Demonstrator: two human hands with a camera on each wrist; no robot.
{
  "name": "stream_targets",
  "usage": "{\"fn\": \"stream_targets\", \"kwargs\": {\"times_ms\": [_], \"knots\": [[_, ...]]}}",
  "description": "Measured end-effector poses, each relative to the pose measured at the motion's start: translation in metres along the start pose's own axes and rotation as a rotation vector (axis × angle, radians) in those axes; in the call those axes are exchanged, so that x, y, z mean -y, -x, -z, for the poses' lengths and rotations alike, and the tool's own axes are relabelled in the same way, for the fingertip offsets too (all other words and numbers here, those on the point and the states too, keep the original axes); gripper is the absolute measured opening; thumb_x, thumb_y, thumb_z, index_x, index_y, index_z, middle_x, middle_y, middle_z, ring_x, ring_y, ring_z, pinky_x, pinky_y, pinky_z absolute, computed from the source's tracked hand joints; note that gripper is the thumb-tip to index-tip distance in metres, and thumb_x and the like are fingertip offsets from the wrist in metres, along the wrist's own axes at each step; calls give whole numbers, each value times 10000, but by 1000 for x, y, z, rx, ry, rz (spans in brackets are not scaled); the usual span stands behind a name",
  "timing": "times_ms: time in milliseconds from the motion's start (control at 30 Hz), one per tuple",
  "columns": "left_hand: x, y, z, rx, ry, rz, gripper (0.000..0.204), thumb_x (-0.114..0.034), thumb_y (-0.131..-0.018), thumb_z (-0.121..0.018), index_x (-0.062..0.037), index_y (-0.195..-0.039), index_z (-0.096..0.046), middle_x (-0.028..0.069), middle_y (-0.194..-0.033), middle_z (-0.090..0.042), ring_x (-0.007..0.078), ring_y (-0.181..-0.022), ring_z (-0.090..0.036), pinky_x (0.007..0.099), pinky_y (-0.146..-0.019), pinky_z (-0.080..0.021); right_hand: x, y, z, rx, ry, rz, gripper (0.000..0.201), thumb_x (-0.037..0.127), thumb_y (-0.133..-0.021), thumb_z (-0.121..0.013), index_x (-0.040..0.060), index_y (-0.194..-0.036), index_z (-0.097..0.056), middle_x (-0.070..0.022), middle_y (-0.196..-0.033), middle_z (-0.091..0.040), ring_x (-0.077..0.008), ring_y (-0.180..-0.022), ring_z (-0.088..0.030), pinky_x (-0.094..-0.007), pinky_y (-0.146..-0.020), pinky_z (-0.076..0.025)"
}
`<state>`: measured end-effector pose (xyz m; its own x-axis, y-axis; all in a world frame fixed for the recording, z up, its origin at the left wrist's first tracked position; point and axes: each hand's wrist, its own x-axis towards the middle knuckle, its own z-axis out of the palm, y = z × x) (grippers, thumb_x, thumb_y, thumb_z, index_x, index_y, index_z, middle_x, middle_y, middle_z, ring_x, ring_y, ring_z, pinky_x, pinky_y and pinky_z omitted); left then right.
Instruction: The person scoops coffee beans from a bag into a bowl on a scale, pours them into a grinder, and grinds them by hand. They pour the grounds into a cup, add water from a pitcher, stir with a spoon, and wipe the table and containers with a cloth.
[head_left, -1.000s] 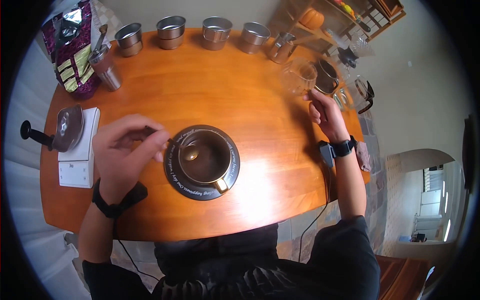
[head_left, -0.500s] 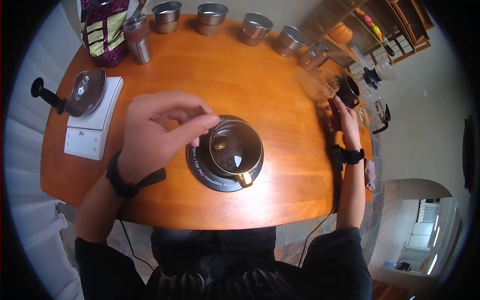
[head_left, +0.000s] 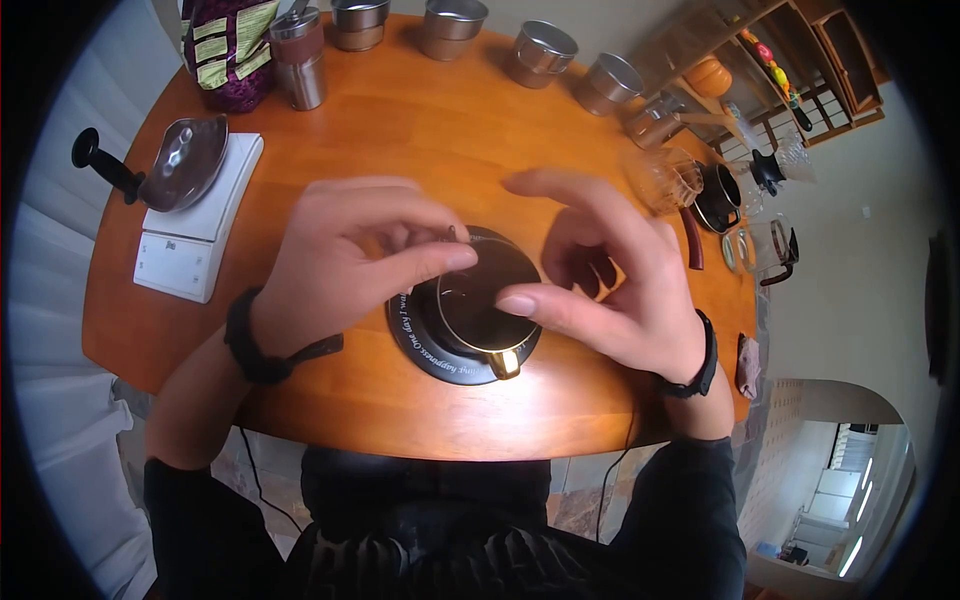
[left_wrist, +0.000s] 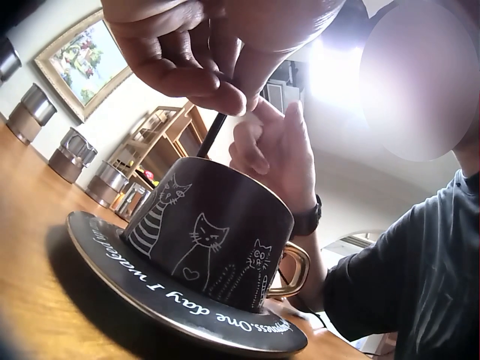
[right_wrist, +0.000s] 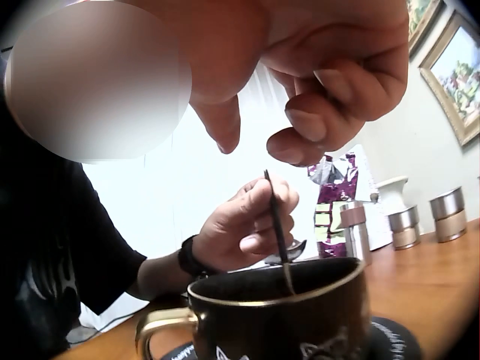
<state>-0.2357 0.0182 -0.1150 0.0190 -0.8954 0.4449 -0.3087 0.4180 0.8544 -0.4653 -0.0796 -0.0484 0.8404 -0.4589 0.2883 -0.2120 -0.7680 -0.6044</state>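
My left hand (head_left: 345, 250) pinches the dark handle of a slim spoon (right_wrist: 278, 225) between thumb and fingers. The spoon's lower end goes down inside a black cup (left_wrist: 217, 225) with white cat drawings, a gold rim and a gold handle. Under the cup lies a black saucer (left_wrist: 150, 292) with white lettering. On the other side, my right hand (head_left: 620, 265) hovers by the cup's rim, thumb and forefinger spread apart, the other fingers loosely bent, nothing held. In the head view its thumb overlaps the rim, and my left fingers hide part of the spoon.
At the right stand a glass server (head_left: 668, 182) with a brown handle and a black mug (head_left: 716, 198). To the left is a white scale (head_left: 185, 255) bearing a dark dish (head_left: 186, 165). Several metal canisters (head_left: 455, 28) and a coffee grinder (head_left: 299, 62) line the back.
My right hand has let go of the glass server at the right and come left to the cup. The left hand keeps the spoon in the cup. The head view has shifted.
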Motion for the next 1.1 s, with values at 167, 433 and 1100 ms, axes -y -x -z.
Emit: {"fn": "stream_targets", "kwargs": {"times_ms": [167,433,1100], "knots": [[18,2,0,97,-87,-29,157,-127,-838,-873,-31,-895,-763,21,-668,-571,101,-548,-494,263,-524,-379,-8,-23,-23,-24,31,278,223,223,-902,-808,50,-1018,-728,-82,-667,-656,-258,-554,-650,-336,-514,-497],[8,-7,7,232,-136,26,591,-191,-695,-959,-5,-1196,-707,94,-1008,-671,211,-957,-656,322,-825,-508,-17,-11,10,-2,151,299,89,58,-871,-798,8,-914,-737,-100,-777,-730,-237,-633,-711,-313,-590,-540],[30,3,-5,543,-375,-4,1177,-315,-726,-940,20,-1611,-240,160,-1468,-594,376,-1340,-567,447,-1128,-432,-39,-8,-14,242,-293,475,93,46,-890,-757,-25,-949,-745,-126,-788,-702,-288,-664,-695,-367,-601,-569]]}}
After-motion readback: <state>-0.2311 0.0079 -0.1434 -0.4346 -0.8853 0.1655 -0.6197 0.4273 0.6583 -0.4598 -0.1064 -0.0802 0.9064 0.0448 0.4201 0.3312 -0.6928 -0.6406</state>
